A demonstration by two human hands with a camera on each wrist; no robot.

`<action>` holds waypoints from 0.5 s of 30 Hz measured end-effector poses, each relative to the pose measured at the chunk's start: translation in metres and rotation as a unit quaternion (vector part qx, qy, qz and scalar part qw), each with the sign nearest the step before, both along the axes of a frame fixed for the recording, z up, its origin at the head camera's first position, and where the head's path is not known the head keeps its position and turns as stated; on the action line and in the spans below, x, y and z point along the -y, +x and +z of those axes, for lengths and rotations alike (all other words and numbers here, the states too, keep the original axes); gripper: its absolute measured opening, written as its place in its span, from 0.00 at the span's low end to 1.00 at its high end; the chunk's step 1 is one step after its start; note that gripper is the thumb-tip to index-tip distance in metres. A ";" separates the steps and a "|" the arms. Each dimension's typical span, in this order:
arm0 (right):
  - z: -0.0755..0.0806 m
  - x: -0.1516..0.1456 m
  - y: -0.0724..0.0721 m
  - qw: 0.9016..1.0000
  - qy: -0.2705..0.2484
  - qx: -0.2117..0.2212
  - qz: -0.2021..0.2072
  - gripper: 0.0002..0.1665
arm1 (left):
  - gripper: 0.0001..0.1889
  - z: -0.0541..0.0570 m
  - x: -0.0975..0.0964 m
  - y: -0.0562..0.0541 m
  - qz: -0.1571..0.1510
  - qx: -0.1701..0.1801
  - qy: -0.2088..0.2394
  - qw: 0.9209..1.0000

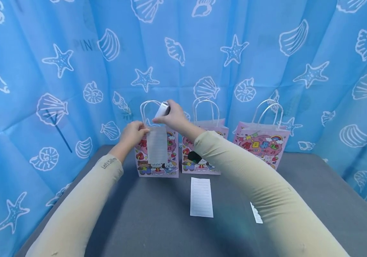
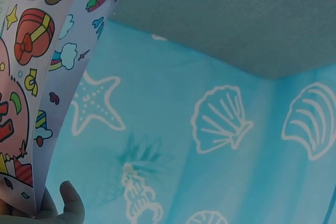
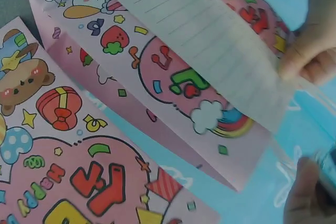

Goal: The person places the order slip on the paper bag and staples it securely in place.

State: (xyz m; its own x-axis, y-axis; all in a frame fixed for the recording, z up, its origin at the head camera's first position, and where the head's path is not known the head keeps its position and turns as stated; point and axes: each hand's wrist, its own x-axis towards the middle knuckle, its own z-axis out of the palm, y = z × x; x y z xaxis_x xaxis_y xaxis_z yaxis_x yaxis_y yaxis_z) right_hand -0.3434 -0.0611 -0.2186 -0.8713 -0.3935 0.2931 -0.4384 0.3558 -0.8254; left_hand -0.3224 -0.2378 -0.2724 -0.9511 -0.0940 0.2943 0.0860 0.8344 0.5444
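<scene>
A pink cartoon-print paper gift bag with white rope handles stands upright at the left of the row. A lined paper slip hangs over its front, also seen in the right wrist view. My left hand pinches the slip's upper left corner at the bag's top edge. In the left wrist view, its fingers show at the bag's rim. Above the slip, beside the bag's handle, my right hand grips a small white block-shaped object with a dark side; its kind I cannot tell.
Two matching gift bags stand to the right, one in the middle and one farther right. Another lined slip lies on the grey table. A white paper piece is partly behind my right sleeve. A blue shell-print curtain hangs behind.
</scene>
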 end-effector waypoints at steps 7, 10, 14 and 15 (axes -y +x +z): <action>0.008 -0.042 0.015 0.997 -0.070 0.034 -0.020 0.35 | 0.13 0.001 -0.003 0.003 -0.024 -0.019 -0.005 1.000; 0.007 -0.060 0.022 0.994 -0.096 0.044 -0.030 0.37 | 0.16 -0.001 -0.003 0.006 -0.023 -0.031 -0.030 0.999; 0.004 -0.082 0.029 0.990 -0.125 0.052 -0.048 0.37 | 0.26 0.000 -0.006 0.013 -0.014 -0.035 -0.060 0.997; 0.003 -0.088 0.031 0.989 -0.125 0.051 -0.052 0.37 | 0.29 0.000 -0.008 0.016 -0.010 -0.033 -0.062 0.997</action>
